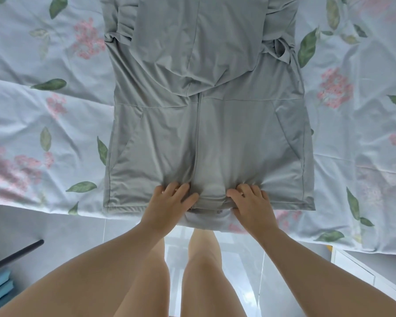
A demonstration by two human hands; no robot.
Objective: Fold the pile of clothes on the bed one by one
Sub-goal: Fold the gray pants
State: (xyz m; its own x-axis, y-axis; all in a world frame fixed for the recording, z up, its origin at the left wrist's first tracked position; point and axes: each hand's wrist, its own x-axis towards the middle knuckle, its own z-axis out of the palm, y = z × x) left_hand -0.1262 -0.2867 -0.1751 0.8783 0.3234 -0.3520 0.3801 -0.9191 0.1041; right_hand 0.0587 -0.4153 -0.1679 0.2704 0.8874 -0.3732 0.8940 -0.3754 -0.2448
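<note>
A pale grey zip-front jacket [206, 124] lies flat on the bed, hem toward me, with its hood folded down over the chest and both sleeves tucked in along the sides. My left hand [169, 200] and my right hand [249, 202] both grip the hem near the front edge of the bed, one on each side of the zip. Their fingers curl into the cloth and bunch it between them. No other clothes from the pile are in view.
The bed wears a light blue sheet [44, 110] printed with green leaves and pink flowers. Its front edge hangs over a pale tiled floor [215, 259]. A dark bar and blue items [0, 284] sit at lower left, a white cabinet [361, 273] at lower right.
</note>
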